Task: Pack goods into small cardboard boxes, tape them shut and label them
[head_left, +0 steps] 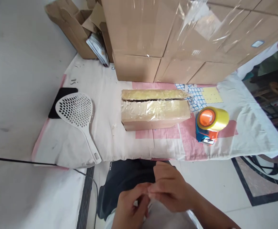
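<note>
Well, left hand and right hand meet at the fingertips — I can't tell if either grip holds anything — near a taped cardboard box.

White perforated scoop at left, handle toward near edge, bowl overlapping flat black pad. Far left, open brown carton, flaps raised; white packets leaning beside it. Along far side, stacked brown cartons behind shiny clear film. White-and-pink cloth underneath. Near left, thin black cable. Near right, patterned floor.
</note>
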Demonstrator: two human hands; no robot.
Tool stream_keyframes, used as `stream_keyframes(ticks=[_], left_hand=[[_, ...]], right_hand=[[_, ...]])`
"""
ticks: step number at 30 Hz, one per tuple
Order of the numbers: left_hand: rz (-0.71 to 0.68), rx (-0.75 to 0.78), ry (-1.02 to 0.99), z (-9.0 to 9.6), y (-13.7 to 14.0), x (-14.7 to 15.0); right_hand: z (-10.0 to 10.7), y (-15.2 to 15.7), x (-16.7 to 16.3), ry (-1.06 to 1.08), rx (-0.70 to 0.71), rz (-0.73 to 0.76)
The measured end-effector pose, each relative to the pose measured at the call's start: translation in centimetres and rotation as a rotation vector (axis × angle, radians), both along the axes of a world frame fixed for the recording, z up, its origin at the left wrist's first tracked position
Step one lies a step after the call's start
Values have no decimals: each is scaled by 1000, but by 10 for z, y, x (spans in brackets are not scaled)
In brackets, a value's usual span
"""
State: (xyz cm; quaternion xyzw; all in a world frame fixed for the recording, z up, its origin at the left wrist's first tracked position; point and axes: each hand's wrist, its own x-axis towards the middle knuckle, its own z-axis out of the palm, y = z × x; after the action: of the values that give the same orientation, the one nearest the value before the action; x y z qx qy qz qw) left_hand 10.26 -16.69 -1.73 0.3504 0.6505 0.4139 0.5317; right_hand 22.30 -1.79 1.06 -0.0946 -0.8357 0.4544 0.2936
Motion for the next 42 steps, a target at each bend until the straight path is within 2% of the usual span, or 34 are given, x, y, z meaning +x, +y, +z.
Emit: stream_keyframes(ticks=[3,5,9,11,14,17,19,22,23,24,26,29,33,35,37,39,42], left_hand=[[16,-57,-163,-8,1,10],[42,-113,-216,-15,7,8],[125,-151,31,-33,14,-15],[159,-137,135,-39,11,-28],[236,-73,243,-34,5,-43],[340,151,489,-16,8,-59],[447,440,697,0,20,-73],[537,943,1036,21,56,-99],[509,1039,1153,27,71,-107],[452,1073,1257,31,88,-114],[315,1005,1398,32,119,-123],[204,877,1428,23,148,-126],[228,828,1333,7,149,-117],[251,801,1301,4,145,-113],[265,788,1269,4,144,-111],[271,794,1230,3,144,-109],[285,780,1189,-3,144,-106]], right_hand=[[9,4,13,-12,166,84],[16,7,20,17,154,73],[37,21,33,214,-33,-163],[51,33,33,255,-59,-251],[76,50,16,256,-58,-151],[100,65,-22,200,-125,-40],[111,80,-55,137,-188,-58],[111,114,-103,10,-219,-92],[107,126,-117,-43,-194,-86],[102,138,-128,-97,-145,-86],[93,158,-143,-236,-22,-111],[84,173,-152,-424,111,-161],[82,172,-157,-539,128,-144],[81,169,-161,-571,206,-174],[80,175,-165,-593,326,-305],[80,196,-164,-603,428,-502],[79,261,-135,-645,527,-750]])
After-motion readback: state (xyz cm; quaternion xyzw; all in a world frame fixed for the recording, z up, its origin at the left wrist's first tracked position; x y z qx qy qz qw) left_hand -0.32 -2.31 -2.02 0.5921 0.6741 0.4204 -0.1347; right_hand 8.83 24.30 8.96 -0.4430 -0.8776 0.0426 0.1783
